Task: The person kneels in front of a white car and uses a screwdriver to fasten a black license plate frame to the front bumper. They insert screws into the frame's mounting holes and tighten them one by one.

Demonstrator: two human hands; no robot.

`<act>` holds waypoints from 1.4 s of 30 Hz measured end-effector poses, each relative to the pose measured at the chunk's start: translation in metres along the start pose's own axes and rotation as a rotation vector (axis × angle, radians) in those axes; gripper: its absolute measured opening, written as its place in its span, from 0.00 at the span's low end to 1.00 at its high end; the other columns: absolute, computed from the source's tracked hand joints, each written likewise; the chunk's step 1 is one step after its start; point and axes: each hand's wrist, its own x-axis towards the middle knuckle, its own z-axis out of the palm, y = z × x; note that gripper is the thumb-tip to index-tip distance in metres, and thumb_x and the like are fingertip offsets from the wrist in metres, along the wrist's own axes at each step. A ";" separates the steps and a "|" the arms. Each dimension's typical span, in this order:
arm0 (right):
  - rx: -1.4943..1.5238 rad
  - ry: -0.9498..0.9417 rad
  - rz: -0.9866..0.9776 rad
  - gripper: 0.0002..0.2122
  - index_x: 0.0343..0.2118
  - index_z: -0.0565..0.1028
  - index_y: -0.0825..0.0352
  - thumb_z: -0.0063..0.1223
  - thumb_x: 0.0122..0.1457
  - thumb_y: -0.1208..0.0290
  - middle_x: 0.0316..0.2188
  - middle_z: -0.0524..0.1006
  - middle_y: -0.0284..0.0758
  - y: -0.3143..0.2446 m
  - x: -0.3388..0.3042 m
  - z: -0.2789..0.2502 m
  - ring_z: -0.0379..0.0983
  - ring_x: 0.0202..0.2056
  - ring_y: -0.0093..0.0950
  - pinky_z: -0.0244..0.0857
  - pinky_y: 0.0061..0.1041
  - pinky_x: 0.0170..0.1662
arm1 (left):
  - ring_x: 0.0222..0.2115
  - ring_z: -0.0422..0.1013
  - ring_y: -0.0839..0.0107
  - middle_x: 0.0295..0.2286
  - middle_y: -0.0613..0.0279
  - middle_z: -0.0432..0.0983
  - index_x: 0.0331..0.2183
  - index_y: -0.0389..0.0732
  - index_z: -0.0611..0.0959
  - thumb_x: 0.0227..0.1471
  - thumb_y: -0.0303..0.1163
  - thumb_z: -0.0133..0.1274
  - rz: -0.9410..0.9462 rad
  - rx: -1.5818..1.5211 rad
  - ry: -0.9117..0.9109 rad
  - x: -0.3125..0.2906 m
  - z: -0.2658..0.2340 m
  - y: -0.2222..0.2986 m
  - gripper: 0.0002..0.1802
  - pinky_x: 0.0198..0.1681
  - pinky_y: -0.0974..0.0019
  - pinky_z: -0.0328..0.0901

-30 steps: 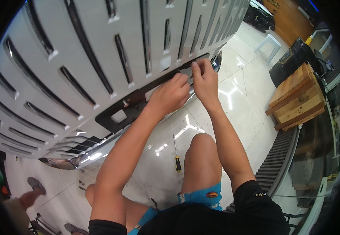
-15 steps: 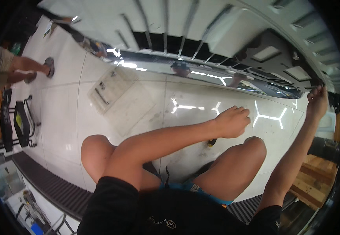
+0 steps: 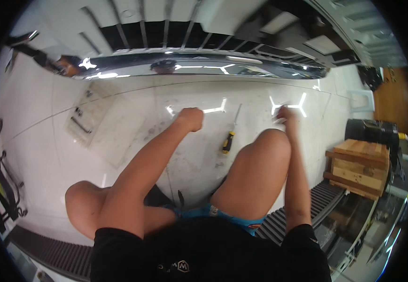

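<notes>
My left hand (image 3: pixel 190 119) is a closed fist above the pale floor, in front of the shiny chrome bumper (image 3: pixel 204 66); what it may hold is hidden. Beyond my right knee, my right hand (image 3: pixel 286 115) hangs over the floor near the bumper's right end, apart from it. Motion smears its fingers. A screwdriver (image 3: pixel 228 142) with a yellow and black handle lies on the floor between the two hands, its shaft pointing toward the bumper. Behind the bumper rises a white panel (image 3: pixel 222 14) with slots and a dark section.
A clear plastic tray (image 3: pixel 114 96) with a few dark parts lies on the left floor. Wooden blocks (image 3: pixel 359 167) stand at right, near a black cylindrical object (image 3: pixel 370 131) and a white stool (image 3: pixel 361 100). A dark ribbed strip (image 3: pixel 53 246) runs behind my legs.
My right hand has come away from the bumper's right end and moved back toward my knee. My left hand has drawn leftward, uncovering the screwdriver. The view has swung right.
</notes>
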 end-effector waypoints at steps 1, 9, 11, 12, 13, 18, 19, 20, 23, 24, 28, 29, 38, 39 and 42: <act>-0.146 -0.076 0.172 0.12 0.42 0.80 0.66 0.51 0.65 0.63 0.39 0.82 0.38 0.040 -0.021 0.038 0.78 0.43 0.30 0.71 0.35 0.37 | 0.43 0.81 0.51 0.42 0.47 0.84 0.37 0.36 0.89 0.50 0.26 0.55 -0.014 0.019 -0.003 0.001 -0.002 -0.001 0.13 0.47 0.52 0.75; -0.805 -0.315 0.443 0.31 0.51 0.79 0.65 0.66 0.54 0.42 0.34 0.83 0.47 0.125 -0.114 0.189 0.82 0.35 0.40 0.72 0.46 0.41 | 0.47 0.79 0.47 0.45 0.44 0.83 0.41 0.33 0.87 0.54 0.31 0.53 -0.006 -0.079 -0.075 0.009 0.025 0.021 0.16 0.51 0.50 0.74; -0.529 -0.384 0.637 0.28 0.51 0.78 0.68 0.65 0.59 0.48 0.39 0.84 0.47 0.100 -0.107 0.175 0.83 0.37 0.39 0.74 0.41 0.42 | 0.49 0.78 0.45 0.46 0.42 0.82 0.44 0.32 0.85 0.56 0.35 0.54 0.059 -0.160 -0.076 0.015 0.038 0.034 0.19 0.53 0.49 0.72; -0.252 -0.373 0.724 0.25 0.51 0.78 0.69 0.63 0.61 0.51 0.39 0.84 0.46 0.088 -0.105 0.164 0.83 0.36 0.38 0.74 0.40 0.42 | 0.51 0.76 0.44 0.48 0.40 0.80 0.50 0.32 0.82 0.58 0.41 0.55 0.057 -0.237 -0.081 0.019 0.043 0.044 0.24 0.55 0.49 0.71; 0.034 -0.353 0.792 0.23 0.50 0.78 0.69 0.62 0.63 0.54 0.40 0.84 0.46 0.077 -0.105 0.154 0.83 0.36 0.37 0.75 0.39 0.42 | 0.53 0.75 0.43 0.50 0.37 0.79 0.55 0.32 0.78 0.59 0.46 0.56 0.049 -0.308 -0.081 0.023 0.045 0.055 0.30 0.57 0.49 0.69; 0.578 -0.087 0.540 0.15 0.50 0.78 0.69 0.58 0.66 0.64 0.40 0.84 0.44 0.063 -0.152 0.084 0.82 0.35 0.32 0.75 0.34 0.40 | 0.57 0.72 0.49 0.55 0.34 0.74 0.67 0.36 0.63 0.66 0.55 0.51 0.223 -0.647 -0.020 0.054 0.026 0.147 0.42 0.60 0.55 0.65; 0.677 -0.067 0.505 0.15 0.51 0.78 0.69 0.58 0.67 0.65 0.40 0.84 0.43 0.067 -0.151 0.065 0.82 0.36 0.31 0.75 0.32 0.41 | 0.57 0.72 0.49 0.54 0.34 0.75 0.67 0.36 0.63 0.67 0.55 0.50 0.234 -0.715 -0.049 0.060 0.013 0.170 0.41 0.60 0.55 0.65; 0.778 -0.050 0.469 0.14 0.51 0.77 0.69 0.57 0.67 0.67 0.40 0.84 0.42 0.072 -0.149 0.047 0.81 0.38 0.29 0.75 0.31 0.42 | 0.57 0.72 0.48 0.54 0.35 0.75 0.67 0.35 0.63 0.67 0.55 0.50 0.240 -0.786 -0.084 0.066 0.002 0.195 0.41 0.60 0.54 0.65; 0.771 0.003 0.358 0.14 0.54 0.76 0.72 0.56 0.68 0.73 0.39 0.83 0.38 0.080 -0.126 -0.014 0.80 0.41 0.24 0.75 0.25 0.44 | 0.55 0.74 0.50 0.53 0.39 0.77 0.68 0.35 0.62 0.68 0.52 0.50 0.323 -0.811 -0.021 0.088 -0.037 0.280 0.40 0.59 0.56 0.66; 0.563 0.071 0.320 0.15 0.54 0.75 0.73 0.57 0.67 0.75 0.38 0.83 0.37 0.078 -0.122 -0.038 0.80 0.38 0.22 0.74 0.24 0.40 | 0.54 0.74 0.52 0.52 0.41 0.77 0.68 0.35 0.62 0.68 0.52 0.51 0.340 -0.827 -0.024 0.088 -0.049 0.304 0.40 0.58 0.57 0.66; 0.411 0.199 0.076 0.15 0.52 0.76 0.73 0.60 0.63 0.79 0.37 0.82 0.34 0.037 -0.118 -0.122 0.74 0.32 0.17 0.69 0.21 0.34 | 0.52 0.75 0.60 0.52 0.49 0.78 0.67 0.36 0.63 0.70 0.51 0.48 0.495 -1.074 0.029 0.065 -0.097 0.369 0.37 0.58 0.59 0.66; 0.426 0.214 0.018 0.15 0.52 0.76 0.73 0.61 0.62 0.79 0.37 0.82 0.34 0.021 -0.120 -0.138 0.73 0.31 0.17 0.68 0.20 0.33 | 0.52 0.75 0.63 0.51 0.51 0.79 0.67 0.36 0.65 0.71 0.50 0.47 0.551 -1.138 0.097 0.057 -0.113 0.379 0.35 0.57 0.60 0.66; 0.369 -0.048 -0.178 0.17 0.48 0.75 0.72 0.67 0.58 0.76 0.29 0.80 0.29 -0.102 -0.158 -0.148 0.72 0.27 0.11 0.63 0.14 0.28 | 0.44 0.75 0.78 0.43 0.62 0.84 0.52 0.38 0.81 0.73 0.44 0.42 0.536 -1.179 0.474 0.000 -0.251 0.386 0.22 0.50 0.68 0.65; 0.433 -0.059 -0.130 0.17 0.49 0.74 0.72 0.66 0.59 0.77 0.31 0.80 0.29 -0.108 -0.163 -0.145 0.72 0.27 0.11 0.63 0.14 0.28 | 0.44 0.75 0.78 0.42 0.63 0.84 0.51 0.38 0.82 0.73 0.43 0.44 0.509 -1.119 0.548 -0.002 -0.257 0.386 0.21 0.51 0.69 0.65; 0.583 -0.105 -0.079 0.18 0.51 0.71 0.71 0.65 0.60 0.78 0.36 0.79 0.30 -0.121 -0.177 -0.146 0.71 0.28 0.13 0.62 0.13 0.30 | 0.45 0.73 0.78 0.44 0.64 0.83 0.47 0.37 0.85 0.71 0.41 0.49 0.442 -1.051 0.661 -0.004 -0.273 0.385 0.19 0.53 0.70 0.64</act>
